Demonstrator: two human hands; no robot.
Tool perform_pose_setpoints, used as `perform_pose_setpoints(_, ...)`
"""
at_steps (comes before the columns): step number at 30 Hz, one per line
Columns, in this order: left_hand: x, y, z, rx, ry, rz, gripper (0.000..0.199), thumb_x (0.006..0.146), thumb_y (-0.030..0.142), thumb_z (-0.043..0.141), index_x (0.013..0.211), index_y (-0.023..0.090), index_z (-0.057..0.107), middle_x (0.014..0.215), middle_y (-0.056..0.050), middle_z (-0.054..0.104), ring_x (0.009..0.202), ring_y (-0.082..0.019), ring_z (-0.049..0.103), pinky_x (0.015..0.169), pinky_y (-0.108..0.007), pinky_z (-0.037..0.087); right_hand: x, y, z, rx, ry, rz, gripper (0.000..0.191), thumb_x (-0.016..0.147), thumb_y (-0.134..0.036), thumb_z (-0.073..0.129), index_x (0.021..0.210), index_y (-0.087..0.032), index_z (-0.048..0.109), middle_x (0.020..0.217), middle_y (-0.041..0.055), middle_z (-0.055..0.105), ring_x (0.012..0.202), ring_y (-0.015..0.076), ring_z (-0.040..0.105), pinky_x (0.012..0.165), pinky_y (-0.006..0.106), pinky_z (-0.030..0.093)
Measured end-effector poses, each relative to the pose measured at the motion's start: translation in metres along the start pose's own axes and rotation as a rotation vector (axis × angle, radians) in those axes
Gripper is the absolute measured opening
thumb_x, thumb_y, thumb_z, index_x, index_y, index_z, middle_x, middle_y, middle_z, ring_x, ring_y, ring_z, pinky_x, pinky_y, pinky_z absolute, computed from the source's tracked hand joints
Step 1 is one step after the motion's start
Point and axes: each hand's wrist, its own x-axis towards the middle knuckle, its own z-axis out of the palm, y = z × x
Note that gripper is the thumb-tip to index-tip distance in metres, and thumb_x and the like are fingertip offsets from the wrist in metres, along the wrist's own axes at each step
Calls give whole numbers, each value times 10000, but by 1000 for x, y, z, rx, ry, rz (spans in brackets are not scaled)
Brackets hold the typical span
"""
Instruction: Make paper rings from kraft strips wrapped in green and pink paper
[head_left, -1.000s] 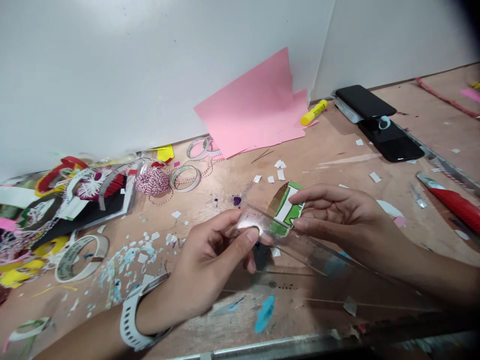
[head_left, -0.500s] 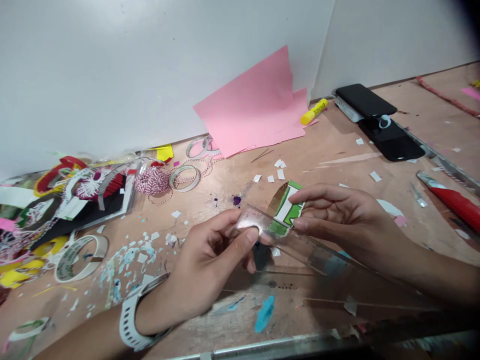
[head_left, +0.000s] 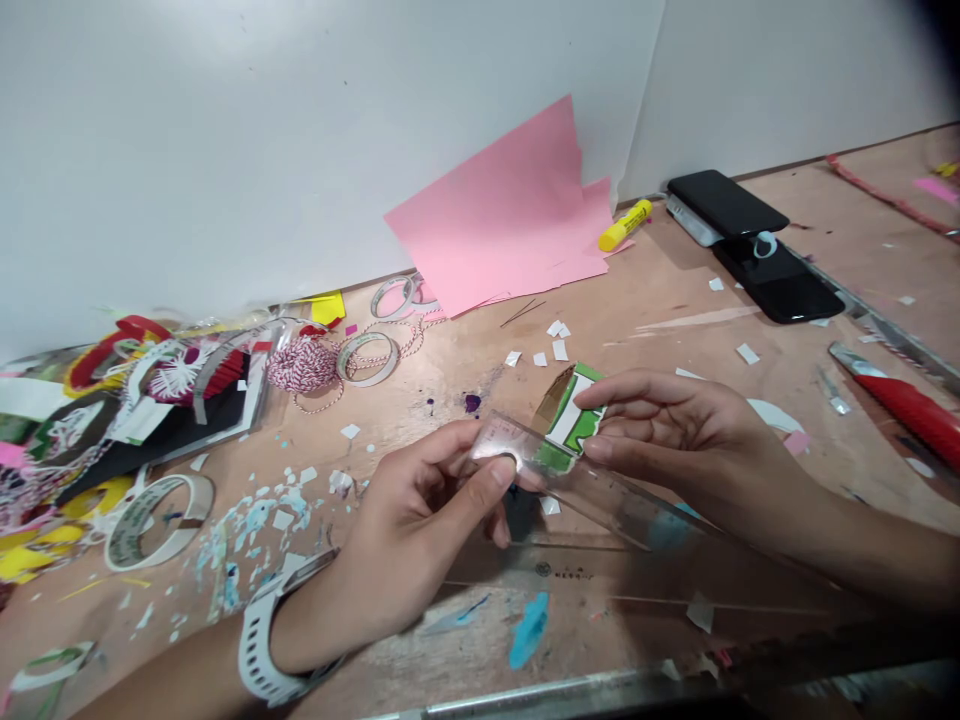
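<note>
My left hand [head_left: 420,530], with a white watch on its wrist, pinches the end of a clear plastic ruler [head_left: 600,505] between thumb and fingers. The ruler slants down to the right, over the table. In my right hand [head_left: 690,450] is a small green and white cardboard piece [head_left: 581,425], gripped at its right edge between thumb and fingertips. Its left side shows bare brown card, and its lower edge looks torn. That lower edge meets the ruler close to my left thumb; whether they press together I cannot tell.
Pink paper sheets [head_left: 502,220] lean on the white wall beside a yellow glue stick [head_left: 625,226]. Two black phones [head_left: 780,280] lie at the right, near a red-handled cutter [head_left: 915,410]. Red-and-white twine [head_left: 304,363], tape rings [head_left: 161,525] and paper scraps lie at the left.
Both hands keep their grips on the ruler and the cardboard piece. The whole view has shifted very slightly; otherwise nothing has visibly moved.
</note>
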Motion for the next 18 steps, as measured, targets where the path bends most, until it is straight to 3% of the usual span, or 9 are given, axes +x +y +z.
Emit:
perform_pose_setpoints(13, 0, 2, 1, -15, -1, 4, 213, 1034, 341, 592, 1055, 162, 706, 752, -5, 672, 662, -117, 626, 664, -248, 489, -1, 0, 0, -15, -11, 10, 318, 819, -281, 862, 1116, -280, 747, 971, 19, 815, 869, 166, 772, 758, 240, 617)
perform_pose_setpoints(18, 0, 2, 2, -35, 9, -27, 217, 1023, 357, 608, 1068, 166, 701, 878, -40, 727, 662, -114, 633, 646, -243, 496, -1, 1, 1, -13, -32, 9, 339, 825, -273, 855, 1139, -282, 727, 990, 19, 807, 875, 156, 767, 761, 227, 609)
